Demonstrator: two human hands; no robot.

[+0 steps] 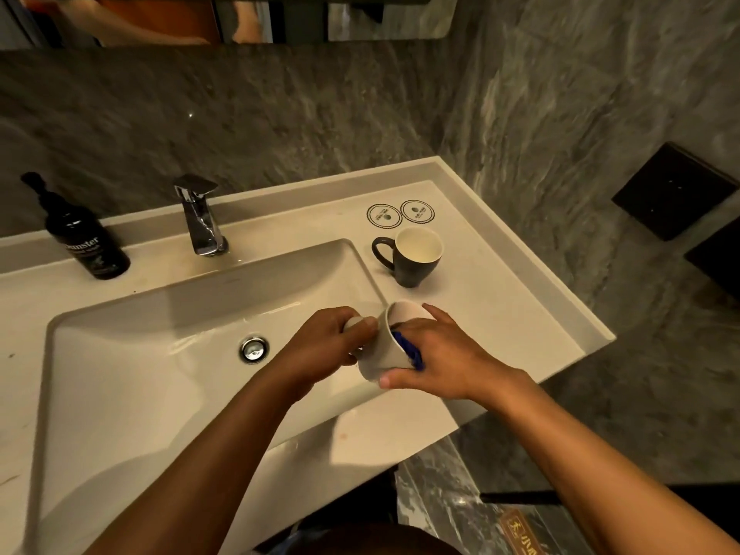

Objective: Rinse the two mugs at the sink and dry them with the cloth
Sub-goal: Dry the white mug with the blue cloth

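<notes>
black pump bottle [86, 238] left of tap | two round coasters [400, 214] on counter

The sink [132, 378] and tabletop [500, 306] are creamy white. 1 mug [410, 258] is dark outside and pale cream inside. The other mug [380, 350] is white. The cloth [410, 350] is bright blue. The tap [200, 218] is shiny silver, and so is the drain [254, 348]. The bottle [86, 238] is black with white letters. The wall [280, 114] is grey with wavy streaks. 2 stickers [400, 214] are white with black rings.
</notes>
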